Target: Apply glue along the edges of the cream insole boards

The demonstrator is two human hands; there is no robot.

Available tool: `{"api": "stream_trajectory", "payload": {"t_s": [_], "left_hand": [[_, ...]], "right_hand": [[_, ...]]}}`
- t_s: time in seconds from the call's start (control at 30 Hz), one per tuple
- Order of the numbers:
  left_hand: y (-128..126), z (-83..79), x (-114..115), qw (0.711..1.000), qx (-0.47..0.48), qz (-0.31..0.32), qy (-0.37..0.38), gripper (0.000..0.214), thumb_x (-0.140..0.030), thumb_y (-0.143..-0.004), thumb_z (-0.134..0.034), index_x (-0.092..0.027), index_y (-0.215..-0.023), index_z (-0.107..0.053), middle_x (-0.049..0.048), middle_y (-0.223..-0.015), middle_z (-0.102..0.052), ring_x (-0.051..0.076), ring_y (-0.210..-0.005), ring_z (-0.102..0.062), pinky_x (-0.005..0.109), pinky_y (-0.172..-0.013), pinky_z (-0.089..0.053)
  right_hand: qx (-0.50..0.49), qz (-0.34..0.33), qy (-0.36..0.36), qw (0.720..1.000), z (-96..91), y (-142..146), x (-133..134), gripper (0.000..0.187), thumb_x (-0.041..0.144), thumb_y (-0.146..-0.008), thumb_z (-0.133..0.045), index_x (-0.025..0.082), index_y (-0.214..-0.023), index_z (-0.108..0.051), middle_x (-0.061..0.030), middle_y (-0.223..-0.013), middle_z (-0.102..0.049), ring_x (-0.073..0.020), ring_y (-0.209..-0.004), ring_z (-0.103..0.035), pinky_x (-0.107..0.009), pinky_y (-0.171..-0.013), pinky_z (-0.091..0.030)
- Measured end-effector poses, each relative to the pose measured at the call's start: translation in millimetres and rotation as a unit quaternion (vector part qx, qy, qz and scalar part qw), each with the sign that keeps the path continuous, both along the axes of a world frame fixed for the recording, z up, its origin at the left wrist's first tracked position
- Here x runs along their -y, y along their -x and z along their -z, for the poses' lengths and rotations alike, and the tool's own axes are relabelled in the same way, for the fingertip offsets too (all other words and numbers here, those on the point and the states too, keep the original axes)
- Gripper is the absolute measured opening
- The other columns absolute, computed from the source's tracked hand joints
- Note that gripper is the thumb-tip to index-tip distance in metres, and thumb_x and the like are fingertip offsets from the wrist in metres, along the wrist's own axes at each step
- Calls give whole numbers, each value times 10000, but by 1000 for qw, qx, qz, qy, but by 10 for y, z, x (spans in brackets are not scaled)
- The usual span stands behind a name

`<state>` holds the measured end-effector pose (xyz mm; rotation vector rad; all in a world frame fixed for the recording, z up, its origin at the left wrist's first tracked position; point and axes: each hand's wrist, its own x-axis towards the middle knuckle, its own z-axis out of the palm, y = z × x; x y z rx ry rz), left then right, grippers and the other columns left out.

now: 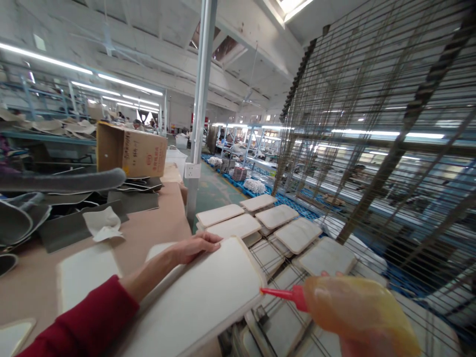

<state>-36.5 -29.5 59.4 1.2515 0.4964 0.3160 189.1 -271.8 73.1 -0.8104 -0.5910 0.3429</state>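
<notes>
My left hand (195,246) grips the far edge of a white padded panel (197,302) that lies tilted over the table's right edge. Its sleeve is red. My right hand (362,344) is mostly hidden behind a yellow squeeze bottle (357,310) that it holds. The bottle's red nozzle (282,294) points left and touches the panel's right edge. Several similar white panels (297,234) lie spread on a wire rack (275,270) just beyond.
A brown table (156,228) carries another white panel (84,272), grey material pieces (70,228), a crumpled white cloth (104,224) and a cardboard box (130,149). A white pillar (199,109) stands behind the table. Tall wire racks (379,124) rise at the right.
</notes>
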Motion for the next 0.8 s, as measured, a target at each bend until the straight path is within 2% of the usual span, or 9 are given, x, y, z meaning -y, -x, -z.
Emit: {"api": "stream_trajectory", "payload": {"t_s": [0.13,0.23,0.33,0.4,0.53,0.63,0.7,0.8], "left_hand": [[-32,38,75,997,7,-70,29,404,-365,-571,-832,-124,-872,-711,32,-743,-722,130,-610,-618,211,-569,-469],[-48,52,112,994,8,-99,53,426,-357,-538,-845,-133,-864,-690,24,-734,-713,133,-606,-617,223,-570,-477],[-49,83,116,991,16,-115,67,418,-349,-526,-852,-143,-830,-651,14,-714,-698,131,-591,-613,229,-559,-478],[-42,113,110,990,23,-120,75,426,-348,-531,-852,-150,-831,-625,9,-709,-689,132,-590,-615,231,-553,-476],[-18,173,100,987,33,-132,87,453,-358,-547,-852,-166,-853,-580,-7,-690,-667,134,-582,-615,239,-544,-477],[-3,209,88,985,39,-136,95,464,-361,-557,-852,-171,-863,-559,-9,-695,-660,133,-588,-617,238,-545,-477],[4,228,73,985,43,-137,97,472,-368,-560,-853,-172,-867,-552,-7,-703,-659,131,-593,-618,232,-543,-472],[13,248,46,984,45,-141,100,489,-379,-554,-858,-176,-872,-545,-10,-709,-656,127,-599,-617,227,-548,-471]], "right_hand": [[46,27,-24,998,155,-127,-84,418,498,-786,-680,298,-1148,-620,-13,-1218,-621,-283,-1029,-622,-411,-771,-573],[54,38,-29,997,227,-260,-125,408,449,-756,-716,227,-1092,-646,-67,-1156,-645,-320,-1021,-624,-463,-813,-569],[48,25,-29,998,257,-351,-154,490,424,-655,-789,190,-1063,-654,-91,-1096,-669,-357,-989,-636,-500,-805,-574],[37,16,-28,999,268,-368,-169,553,402,-603,-821,172,-1075,-650,-108,-1083,-676,-375,-1006,-627,-497,-817,-570],[23,16,-18,999,247,-299,-202,554,394,-605,-827,170,-1077,-646,-107,-1054,-686,-375,-1024,-621,-490,-831,-562],[-12,43,17,999,173,-202,-236,645,472,-521,-858,170,-1053,-653,-115,-1056,-685,-368,-979,-640,-434,-764,-588],[-14,51,38,998,135,-159,-260,640,506,-486,-863,157,-986,-669,-126,-1024,-690,-360,-948,-651,-402,-741,-591],[24,27,47,998,157,-159,-286,558,514,-566,-827,151,-961,-674,-143,-1026,-686,-355,-950,-649,-434,-786,-573]]}}
